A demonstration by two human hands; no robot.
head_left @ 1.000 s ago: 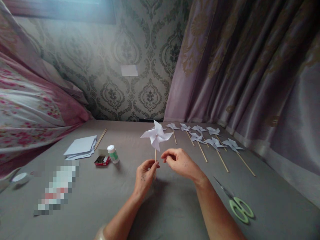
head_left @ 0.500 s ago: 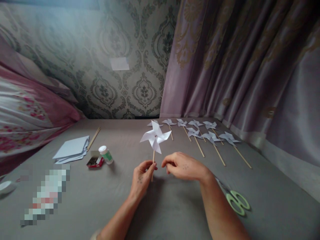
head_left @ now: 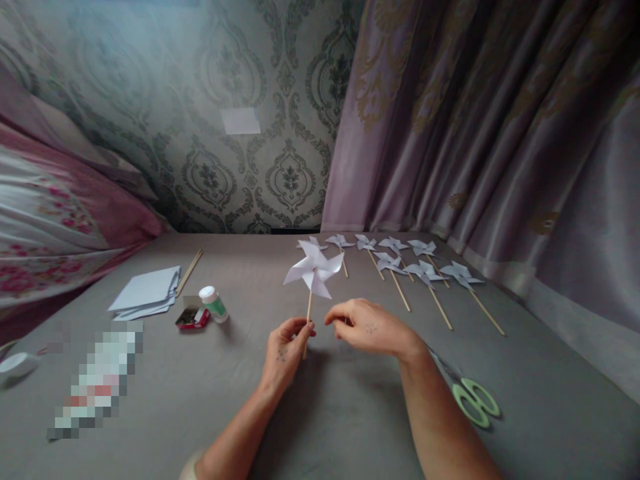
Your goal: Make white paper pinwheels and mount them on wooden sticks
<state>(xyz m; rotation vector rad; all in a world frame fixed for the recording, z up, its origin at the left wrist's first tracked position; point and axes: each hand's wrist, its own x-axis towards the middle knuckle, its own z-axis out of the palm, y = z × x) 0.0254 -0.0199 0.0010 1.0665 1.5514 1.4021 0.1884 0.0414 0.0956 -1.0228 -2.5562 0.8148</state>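
My left hand (head_left: pixel 287 353) is closed round the thin wooden stick of a white paper pinwheel (head_left: pixel 314 269), its thumb and fingers pinching the lower stick. The pinwheel stands nearly upright, its blades facing me with a small pin at the centre. Just right of the stick hovers my right hand (head_left: pixel 367 327), its index finger reaching left and the others loosely bent. It touches neither the stick nor the blades, and nothing shows in it. Green-handled scissors (head_left: pixel 475 400) lie beside my right forearm, which partly covers their blades.
Several finished pinwheels (head_left: pixel 425 272) lie at the back right. To the left are white paper sheets (head_left: pixel 145 291), wooden sticks (head_left: pixel 190 272), a red box of small dark pieces (head_left: pixel 193 317), a white-capped bottle (head_left: pixel 213 305), a pixelated packet (head_left: pixel 97 380) and a white round object (head_left: pixel 19 364).
The pinwheel's blades have turned a little between frames. My left hand keeps its grip on the stick, and my right hand stays close by. The view has shifted slightly.
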